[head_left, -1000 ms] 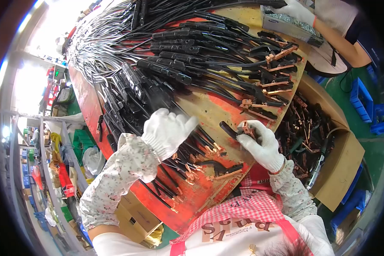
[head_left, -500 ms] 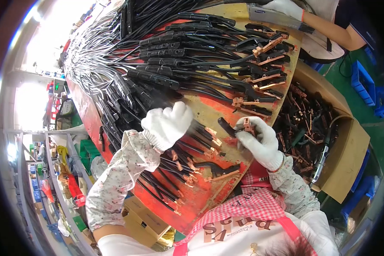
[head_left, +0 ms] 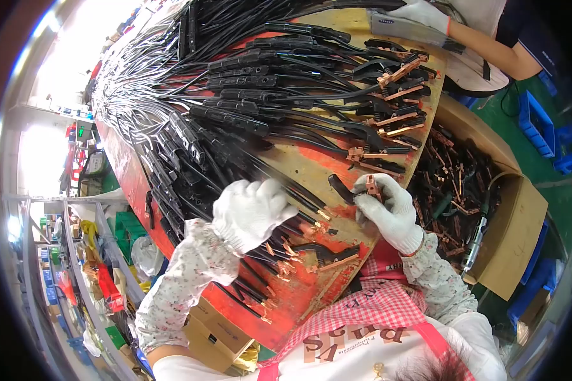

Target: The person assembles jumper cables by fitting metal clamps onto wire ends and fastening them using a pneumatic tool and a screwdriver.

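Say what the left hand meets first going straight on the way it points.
Left hand: most likely the black cables just beyond its curled fingers; depth is unclear, so it might pass above them.

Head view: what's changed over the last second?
The white-gloved left hand has moved toward the wearer's body, over the black cable pile; whether it grips a cable is unclear. No grab or release visible.
Unchanged: the white-gloved right hand holds a black-and-copper clamp; another black-and-copper clamp lies on the red-and-yellow table.
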`<action>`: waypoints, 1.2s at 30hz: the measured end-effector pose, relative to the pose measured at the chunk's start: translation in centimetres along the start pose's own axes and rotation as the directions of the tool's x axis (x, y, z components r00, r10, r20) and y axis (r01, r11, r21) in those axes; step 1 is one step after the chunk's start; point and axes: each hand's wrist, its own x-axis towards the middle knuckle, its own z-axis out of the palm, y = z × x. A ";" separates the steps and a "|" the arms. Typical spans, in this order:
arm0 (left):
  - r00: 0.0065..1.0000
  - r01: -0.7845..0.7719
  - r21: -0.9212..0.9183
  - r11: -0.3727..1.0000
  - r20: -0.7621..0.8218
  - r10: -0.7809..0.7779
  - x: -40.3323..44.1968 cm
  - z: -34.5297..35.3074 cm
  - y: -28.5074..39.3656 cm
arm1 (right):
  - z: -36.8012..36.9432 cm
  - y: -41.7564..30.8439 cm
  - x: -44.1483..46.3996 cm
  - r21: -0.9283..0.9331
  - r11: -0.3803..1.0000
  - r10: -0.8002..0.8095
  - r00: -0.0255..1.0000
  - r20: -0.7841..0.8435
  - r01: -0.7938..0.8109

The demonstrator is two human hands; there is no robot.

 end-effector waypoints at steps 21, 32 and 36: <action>0.999 -0.040 -0.626 0.779 -0.019 0.036 6.6 0.9 -0.6 | -0.1 -1.8 0.9 -0.860 0.359 -0.428 0.883 0.194 0.363; 1.000 0.003 -0.781 0.624 0.021 0.022 6.6 0.8 -0.8 | 0.0 -0.9 2.1 -0.796 0.369 -0.472 0.835 0.284 0.480; 0.976 0.119 -0.776 0.619 0.205 0.070 6.7 0.1 -1.0 | -0.3 -1.2 2.5 -0.804 0.271 -0.428 0.815 0.391 0.529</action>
